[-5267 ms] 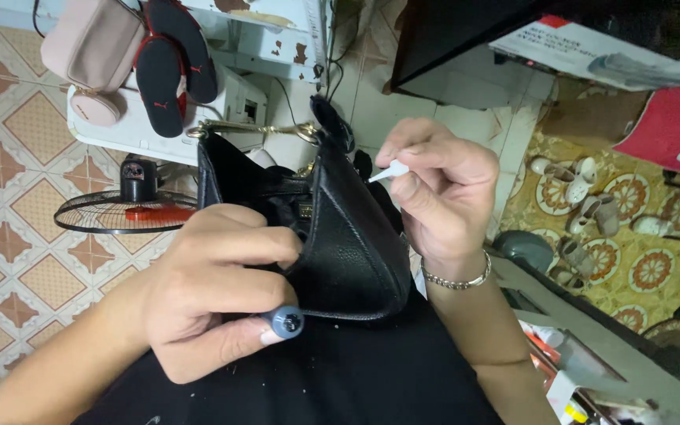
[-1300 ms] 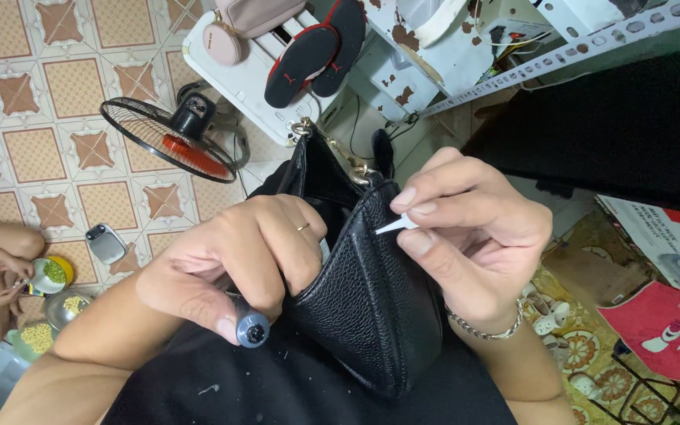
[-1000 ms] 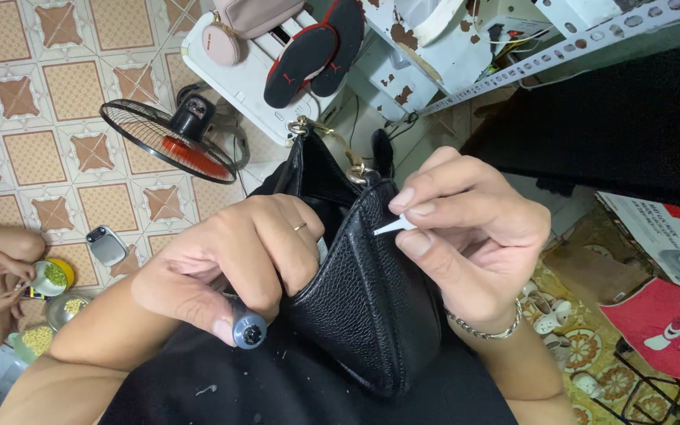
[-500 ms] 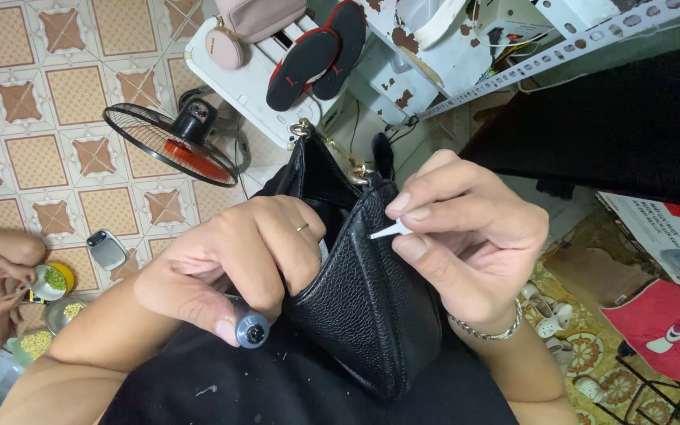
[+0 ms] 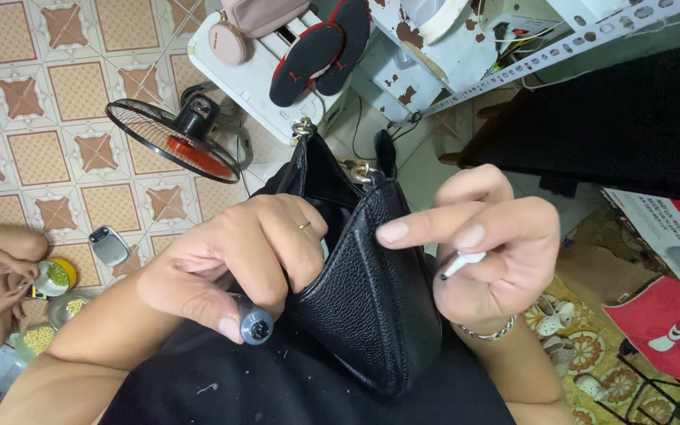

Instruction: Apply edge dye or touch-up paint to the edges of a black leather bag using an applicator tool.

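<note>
Now the black bag (image 5: 364,291) sits in the person's lap, right in the middle, standing up with its open top pointing away. It has a bumpy leather skin and gold rings by the strap. It has not moved since a moment ago.

Next comes the left hand (image 5: 234,264). It is wrapped tight around the front edge of the bag, with the fingers tucked into the opening. The same hand also pinches a small dark bottle (image 5: 255,325) with a round cap, low by the little finger. This hand has stayed put.

What changed is the right hand (image 5: 489,244). A moment ago it held the little white stick (image 5: 460,264) against the top edge of the bag. It has pulled back a bit to the right, and the stick's dark tip is off the leather. The stick is tucked in the closed fingers, while the pointing finger reaches out toward the bag's edge, close to it or maybe just touching. So I think the dabbing has stopped for a bit.

Behind, a fan (image 5: 171,142) lies on the tiled floor (image 5: 33,86).
</note>
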